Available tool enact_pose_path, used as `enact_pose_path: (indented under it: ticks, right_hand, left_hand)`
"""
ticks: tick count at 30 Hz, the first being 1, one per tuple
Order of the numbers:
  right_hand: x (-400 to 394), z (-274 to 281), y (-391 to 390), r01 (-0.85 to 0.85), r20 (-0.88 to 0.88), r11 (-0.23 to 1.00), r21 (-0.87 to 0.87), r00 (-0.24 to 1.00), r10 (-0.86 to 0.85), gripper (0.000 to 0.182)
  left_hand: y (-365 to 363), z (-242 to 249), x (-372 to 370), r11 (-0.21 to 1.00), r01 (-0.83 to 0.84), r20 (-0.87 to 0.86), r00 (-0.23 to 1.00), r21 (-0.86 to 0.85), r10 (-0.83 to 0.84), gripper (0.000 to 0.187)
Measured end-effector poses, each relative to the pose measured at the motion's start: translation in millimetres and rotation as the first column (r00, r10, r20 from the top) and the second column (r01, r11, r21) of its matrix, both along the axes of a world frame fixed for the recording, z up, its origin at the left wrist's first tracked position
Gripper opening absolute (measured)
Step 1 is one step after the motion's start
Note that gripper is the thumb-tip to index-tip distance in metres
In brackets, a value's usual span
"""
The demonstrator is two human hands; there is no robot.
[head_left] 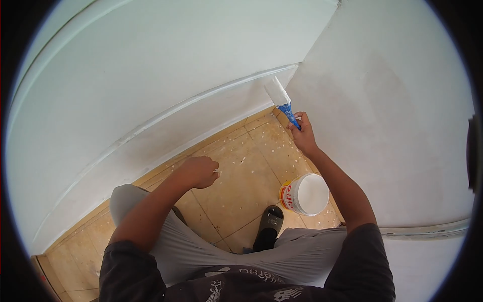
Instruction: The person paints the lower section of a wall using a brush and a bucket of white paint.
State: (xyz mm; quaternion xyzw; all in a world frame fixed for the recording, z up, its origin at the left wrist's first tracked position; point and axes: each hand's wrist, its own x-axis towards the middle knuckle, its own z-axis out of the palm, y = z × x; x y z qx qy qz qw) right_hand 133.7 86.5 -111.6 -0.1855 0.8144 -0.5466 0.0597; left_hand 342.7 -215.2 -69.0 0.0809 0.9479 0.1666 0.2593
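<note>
Head view: smooth white walls (151, 65) border a white-speckled beige tile floor (236, 186); right hand (303, 135) grips a blue-handled, white-coated paintbrush (285, 107); left hand (199, 172) is fisted, contents unclear.

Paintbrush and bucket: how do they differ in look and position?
The brush is held in the right hand; the bucket stands on the floor. The brush is slim with a blue, paint-spotted handle; the bucket is wide and round with red and yellow on its side. Both show white: the brush's bristles, the bucket's inside.
</note>
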Motion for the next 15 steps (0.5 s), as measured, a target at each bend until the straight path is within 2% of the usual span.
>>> enact_pose_path:
  ticks: [1, 3, 5, 7, 9, 11, 13, 15]
  right_hand:
    - [-1, -23, -25, 0.089, -0.157, 0.996, 0.03, 0.984, -0.083, 0.026]
    - [23, -44, -75, 0.227, -0.236, 0.973, 0.025, 0.948, -0.215, 0.033]
    - [56, -34, -116, 0.269, -0.135, 0.958, 0.103, 0.958, -0.254, 0.043]
    - [78, -47, -151, 0.272, -0.14, 0.958, 0.096, 0.956, -0.257, 0.046]
    - [104, -72, -184, 0.243, -0.274, 0.97, 0.013, 0.934, -0.23, 0.044]
    - [145, -80, -215, 0.136, -0.4, 0.988, -0.076, 0.903, -0.155, 0.046]
    - [177, -82, -232, 0.032, -0.286, 0.997, -0.071, 0.957, -0.051, 0.048]
    - [194, -80, -233, -0.05, -0.254, 0.998, -0.036, 0.966, 0.039, 0.048]
  left_hand:
    - [1, -4, 3, 1.0, 0.019, 0.015, 1.0, -0.008, -0.019, 0.033]
    - [5, -8, 8, 0.998, 0.059, 0.046, 0.997, -0.027, -0.057, 0.034]
    - [9, -7, 16, 0.997, 0.073, 0.053, 0.996, 0.025, -0.074, 0.034]
    - [5, -7, 26, 0.994, 0.08, 0.05, 0.995, 0.072, -0.083, 0.035]
    - [0, -5, 34, 0.991, 0.078, 0.032, 0.996, 0.107, -0.082, 0.035]
    - [-10, 2, 41, 0.996, 0.047, 0.155, 0.986, 0.071, -0.058, 0.037]
    - [-17, 14, 46, 0.996, 0.052, 0.271, 0.96, 0.07, -0.069, 0.039]
    - [-21, 28, 50, 0.99, 0.076, 0.379, 0.918, 0.115, -0.115, 0.041]
